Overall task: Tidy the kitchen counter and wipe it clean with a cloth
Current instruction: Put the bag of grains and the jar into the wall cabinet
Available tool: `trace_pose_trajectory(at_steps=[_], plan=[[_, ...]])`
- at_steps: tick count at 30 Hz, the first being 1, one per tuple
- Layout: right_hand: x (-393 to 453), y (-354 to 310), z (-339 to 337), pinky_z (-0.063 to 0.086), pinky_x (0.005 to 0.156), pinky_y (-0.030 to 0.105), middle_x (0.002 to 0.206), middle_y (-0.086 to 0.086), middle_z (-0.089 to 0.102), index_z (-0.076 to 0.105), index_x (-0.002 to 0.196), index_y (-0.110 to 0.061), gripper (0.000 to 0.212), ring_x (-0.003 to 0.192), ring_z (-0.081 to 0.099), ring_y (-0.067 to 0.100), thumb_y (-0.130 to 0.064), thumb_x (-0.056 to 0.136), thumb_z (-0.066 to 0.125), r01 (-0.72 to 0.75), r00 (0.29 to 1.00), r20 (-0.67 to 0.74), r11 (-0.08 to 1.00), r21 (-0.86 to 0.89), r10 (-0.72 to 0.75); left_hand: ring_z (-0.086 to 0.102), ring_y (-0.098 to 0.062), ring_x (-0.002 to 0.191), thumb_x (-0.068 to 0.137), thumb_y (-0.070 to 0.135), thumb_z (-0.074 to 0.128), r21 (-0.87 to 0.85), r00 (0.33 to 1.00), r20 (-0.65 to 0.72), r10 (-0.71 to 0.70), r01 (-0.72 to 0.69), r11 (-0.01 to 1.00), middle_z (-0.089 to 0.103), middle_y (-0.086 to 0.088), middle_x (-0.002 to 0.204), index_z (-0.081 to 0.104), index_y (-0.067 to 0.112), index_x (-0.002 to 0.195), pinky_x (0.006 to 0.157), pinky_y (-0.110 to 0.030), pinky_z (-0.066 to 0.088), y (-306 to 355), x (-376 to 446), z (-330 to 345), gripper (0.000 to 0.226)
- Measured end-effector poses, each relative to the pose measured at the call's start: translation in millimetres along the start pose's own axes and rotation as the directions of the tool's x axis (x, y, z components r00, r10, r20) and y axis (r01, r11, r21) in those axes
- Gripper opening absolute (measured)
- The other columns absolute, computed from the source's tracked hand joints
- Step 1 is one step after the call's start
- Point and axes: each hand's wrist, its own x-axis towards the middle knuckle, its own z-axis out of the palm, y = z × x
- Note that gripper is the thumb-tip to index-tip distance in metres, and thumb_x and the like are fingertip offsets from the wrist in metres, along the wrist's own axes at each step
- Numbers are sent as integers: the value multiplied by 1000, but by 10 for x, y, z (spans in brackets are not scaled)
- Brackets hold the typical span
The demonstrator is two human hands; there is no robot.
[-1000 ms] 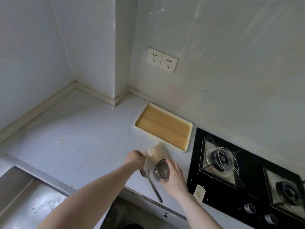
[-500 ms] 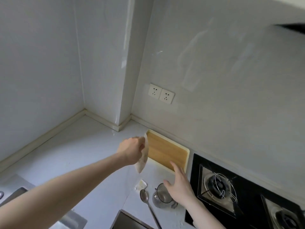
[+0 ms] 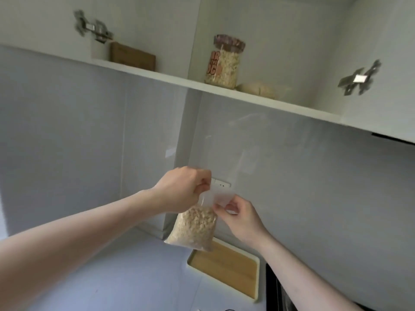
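The counter (image 3: 116, 272) is pale and smooth, and it lies below the fingers (image 3: 203, 187); on it a tray (image 3: 224, 264) with a wooden bottom and a cream rim lies flat, below and a little right of the fingers, near the wall. The shelf (image 3: 224, 92) is white and runs high above the fingers. On the shelf stand a brown box (image 3: 132, 56), up to the left of the fingers, and a jar (image 3: 223, 63) of flakes above them, with a pale bag (image 3: 258, 89) just beside the jar.

The clear bag (image 3: 195, 230) holds beige flakes; the tray (image 3: 226, 265) is tan wood with a cream rim; the jar (image 3: 224, 63) bears orange lettering; the shelf (image 3: 157, 74) is white.
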Motion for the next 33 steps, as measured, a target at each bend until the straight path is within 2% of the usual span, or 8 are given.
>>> trace_pose_trajectory(at_steps=[4, 9, 11, 15, 22, 26, 29, 33], plan=[[63, -511, -87, 58, 81, 56, 83, 9, 76, 78, 85, -17, 18, 85, 72, 33, -30, 94, 71, 114, 983, -155, 991, 74, -102, 63, -19, 88, 98, 32, 57, -26, 992, -129, 8, -11, 1000, 70, 12, 96, 61, 30, 95, 74, -36, 52, 107, 96, -511, 5], [217, -1165, -318, 55, 69, 31, 75, -6, 76, 80, 83, -19, 17, 72, 71, 8, -29, 93, 72, 255, 906, -341, 966, -36, -251, 65, -3, 83, 93, 38, 67, -353, 933, -326, -152, 29, 935, 70, 15, 90, 65, 30, 91, 75, -26, 51, 183, 230, -1018, 8], [298, -1374, -446, 49, 65, 19, 74, -9, 76, 81, 84, -19, 18, 69, 68, 2, -32, 93, 72, 295, 860, -416, 953, -65, -295, 67, -1, 78, 91, 44, 69, -480, 930, -301, -213, 46, 876, 72, 15, 90, 65, 31, 91, 69, -24, 52, 216, 262, -1147, 13], [445, -1779, -686, 43, 65, 9, 71, -21, 73, 77, 78, -27, 20, 70, 64, -9, -37, 94, 70, 353, 769, -524, 927, -130, -366, 70, -1, 90, 81, 64, 69, -595, 971, -114, -209, 102, 798, 74, 16, 99, 68, 35, 104, 77, -33, 62, 345, 299, -1280, 37], [705, -2241, -935, 42, 65, 14, 64, -19, 69, 78, 77, -21, 27, 61, 58, -7, -43, 91, 72, 397, 672, -636, 910, -121, -379, 74, -12, 90, 89, 41, 73, -725, 962, -168, -217, 29, 688, 70, 9, 111, 57, 27, 121, 78, -43, 64, 574, 605, -1388, 39], [897, -2380, -1034, 56, 86, 32, 81, -15, 75, 80, 92, -21, 27, 81, 69, 1, -47, 85, 76, 400, 662, -692, 917, -1, -290, 71, -18, 98, 92, 36, 71, -704, 931, -271, -244, -19, 710, 69, 6, 113, 57, 24, 122, 83, -43, 62, 645, 875, -1482, 35], [914, -2496, -1075, 50, 104, 33, 110, -10, 73, 71, 122, -21, 44, 106, 67, 6, -48, 88, 72, 381, 702, -685, 915, 131, -194, 68, -20, 103, 93, 37, 70, -722, 906, -300, -298, -12, 692, 68, 3, 116, 57, 21, 127, 89, -46, 59, 680, 1094, -1576, 40], [948, -2584, -1051, 44, 111, 37, 131, -5, 64, 59, 136, -22, 40, 121, 58, 11, -25, 97, 60, 392, 779, -583, 905, 167, -230, 67, -18, 102, 93, 35, 70, -696, 877, -369, -308, -41, 717, 69, 2, 114, 58, 20, 130, 85, -36, 57, 732, 1359, -1688, 42]])
